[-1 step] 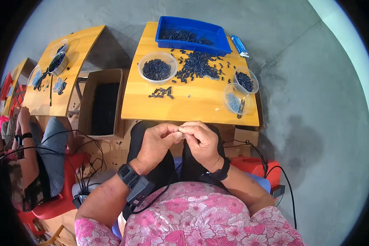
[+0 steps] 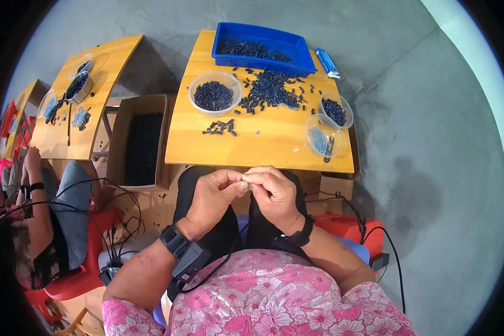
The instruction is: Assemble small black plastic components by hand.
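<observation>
My left hand (image 2: 214, 197) and my right hand (image 2: 276, 197) meet above my lap, just short of the table's front edge. Their thumbs and forefingers are pinched together tip to tip. Whatever sits between the fingertips is hidden or too small to make out. Beyond them on the yellow wooden table (image 2: 207, 148) is a small group of short black pieces (image 2: 220, 127). Farther back lies a heap of black tubular pieces (image 2: 270, 89). A round clear tub (image 2: 191, 89) of black pieces stands left of the heap.
A blue tray (image 2: 263, 63) with black pieces stands at the back, beside a blue-and-white box (image 2: 326, 63). Two clear tubs sit at the right, one holding small grey parts (image 2: 320, 140). A cardboard box (image 2: 117, 143) stands left of the table. Another person (image 2: 36, 196) sits far left.
</observation>
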The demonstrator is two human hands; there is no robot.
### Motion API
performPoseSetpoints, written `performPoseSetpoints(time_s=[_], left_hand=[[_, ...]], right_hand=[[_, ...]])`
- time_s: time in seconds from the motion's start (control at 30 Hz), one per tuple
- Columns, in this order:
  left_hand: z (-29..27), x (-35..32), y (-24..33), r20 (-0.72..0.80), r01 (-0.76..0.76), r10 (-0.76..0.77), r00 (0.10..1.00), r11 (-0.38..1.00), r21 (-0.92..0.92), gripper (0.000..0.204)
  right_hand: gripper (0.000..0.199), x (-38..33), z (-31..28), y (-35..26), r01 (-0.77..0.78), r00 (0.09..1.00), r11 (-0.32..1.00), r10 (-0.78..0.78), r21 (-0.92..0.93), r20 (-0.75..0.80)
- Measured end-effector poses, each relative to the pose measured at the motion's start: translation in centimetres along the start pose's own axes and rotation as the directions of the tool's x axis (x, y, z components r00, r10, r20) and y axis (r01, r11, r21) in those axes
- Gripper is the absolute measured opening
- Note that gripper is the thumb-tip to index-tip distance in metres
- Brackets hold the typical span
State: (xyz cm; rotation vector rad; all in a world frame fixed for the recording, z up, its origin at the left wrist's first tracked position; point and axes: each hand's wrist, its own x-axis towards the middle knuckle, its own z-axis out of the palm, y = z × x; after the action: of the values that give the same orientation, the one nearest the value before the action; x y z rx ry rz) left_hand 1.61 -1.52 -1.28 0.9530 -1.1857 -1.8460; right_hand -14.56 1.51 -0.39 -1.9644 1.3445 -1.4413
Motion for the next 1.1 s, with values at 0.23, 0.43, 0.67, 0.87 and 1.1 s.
performPoseSetpoints(time_s=[0.23,0.43,0.67,0.87,1.1], left_hand=[[-2.4,1.5,-1.1,-0.077,0.005,-0.001,0.997,0.998,0.058,0.010],[-3.1,2.0,-0.6,-0.132,0.065,-0.036,0.991,0.973,0.223,0.008],[-3.1,1.7,0.2,-0.081,0.093,-0.074,0.994,0.959,0.269,0.007],[-3.1,1.7,0.4,-0.088,0.107,-0.092,0.992,0.976,0.189,0.007],[-3.3,1.8,0.4,-0.067,0.094,-0.083,0.994,0.978,0.186,0.007]], right_hand=[[0.010,3.2,0.4,3.5,-0.120,0.986,0.992,0.116,0.028,0.116],[0.009,6.1,0.1,11.7,-0.323,0.945,0.918,0.324,-0.228,-0.038],[0.018,9.4,0.5,15.7,-0.272,0.960,0.917,0.281,-0.292,-0.010],[0.021,11.3,1.3,17.2,-0.294,0.931,0.866,0.355,-0.404,0.084],[0.021,11.8,1.7,17.9,-0.265,0.933,0.833,0.349,-0.486,0.091]])
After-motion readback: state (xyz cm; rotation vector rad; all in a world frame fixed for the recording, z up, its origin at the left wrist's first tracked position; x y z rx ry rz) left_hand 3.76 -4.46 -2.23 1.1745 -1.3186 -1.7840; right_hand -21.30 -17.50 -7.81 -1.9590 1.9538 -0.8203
